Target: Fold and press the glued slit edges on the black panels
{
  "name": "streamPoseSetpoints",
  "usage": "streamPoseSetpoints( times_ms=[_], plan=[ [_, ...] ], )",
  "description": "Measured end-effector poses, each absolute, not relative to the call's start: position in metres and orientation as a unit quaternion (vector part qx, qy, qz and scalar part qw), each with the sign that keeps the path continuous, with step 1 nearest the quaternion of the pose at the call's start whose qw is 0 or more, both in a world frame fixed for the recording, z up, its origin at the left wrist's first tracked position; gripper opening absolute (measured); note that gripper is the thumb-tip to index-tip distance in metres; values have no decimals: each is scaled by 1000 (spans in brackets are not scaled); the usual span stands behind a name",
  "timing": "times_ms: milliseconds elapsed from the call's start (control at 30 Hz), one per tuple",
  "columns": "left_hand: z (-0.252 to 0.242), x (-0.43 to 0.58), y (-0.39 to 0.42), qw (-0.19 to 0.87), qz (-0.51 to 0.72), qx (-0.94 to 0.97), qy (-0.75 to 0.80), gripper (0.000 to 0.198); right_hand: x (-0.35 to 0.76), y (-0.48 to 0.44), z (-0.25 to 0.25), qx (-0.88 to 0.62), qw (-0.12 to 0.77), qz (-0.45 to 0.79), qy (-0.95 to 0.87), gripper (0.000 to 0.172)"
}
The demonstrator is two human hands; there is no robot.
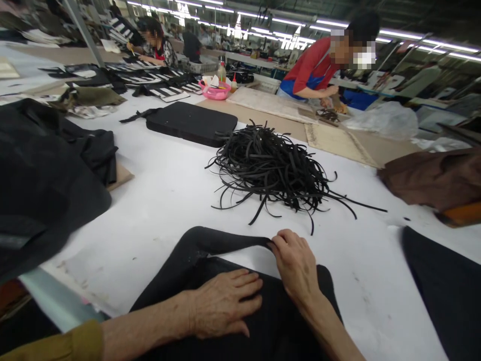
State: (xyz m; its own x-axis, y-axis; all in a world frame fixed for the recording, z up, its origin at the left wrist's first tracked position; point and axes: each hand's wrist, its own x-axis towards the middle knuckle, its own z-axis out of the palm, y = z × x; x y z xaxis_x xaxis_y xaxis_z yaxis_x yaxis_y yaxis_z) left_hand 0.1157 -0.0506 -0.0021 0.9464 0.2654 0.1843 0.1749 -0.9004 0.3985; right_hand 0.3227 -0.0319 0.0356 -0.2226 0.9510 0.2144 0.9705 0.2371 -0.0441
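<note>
Nearest, across the bottom centre, lies a black sheet (169, 276) on a white table (158, 200); a heap of black strips (270, 165) sprawls just above mid-frame. The left hand (227, 306) (mustard sleeve (63, 345) behind it) rests flat on the sheet, gripping nothing; the right hand (296, 258) pinches its far edge.

One pink plastic basket (215, 94) is set far back on the white-surfaced table (158, 200); crumpled translucent plastic sheeting (387, 120) is heaped at right; brown draped material (432, 175) is laid nearer; white tubular lamps (398, 34) are mounted overhead.
</note>
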Motion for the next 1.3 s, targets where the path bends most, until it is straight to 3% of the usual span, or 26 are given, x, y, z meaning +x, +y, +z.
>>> streamPoseSetpoints(
  times_ms=[100, 233, 333, 633, 767, 867, 933, 1033, 1300],
  plan=[
    [3, 115, -53, 220, 110, 962, 122, 47, 325, -39, 46, -578, 105, -142, -797, 14],
    [17, 128, -54, 270, 142, 924, 229, 28, 325, -47, 62, -547, 93, -126, -822, 19],
    [25, 153, -48, 313, 134, 885, 318, 32, 324, -50, 71, -546, 95, -129, -822, 22],
    [26, 197, -46, 280, 50, 890, 356, 20, 345, -49, 54, -608, 16, -82, -790, 4],
    [26, 190, -47, 261, 47, 902, 340, 18, 370, -67, 49, -641, 63, -63, -763, 30],
    [25, 188, -46, 256, 51, 907, 330, 16, 377, -88, 45, -673, 161, -69, -719, 27],
    [22, 189, -46, 254, 55, 910, 323, 16, 372, -101, 42, -651, 193, 4, -734, 24],
    [20, 188, -47, 245, 60, 916, 311, 15, 357, -113, 36, -587, 123, 82, -796, 24],
    [26, 110, -35, 161, 51, 922, 348, 14, 364, -106, 21, -574, 38, 24, -818, 24]
  ],
)
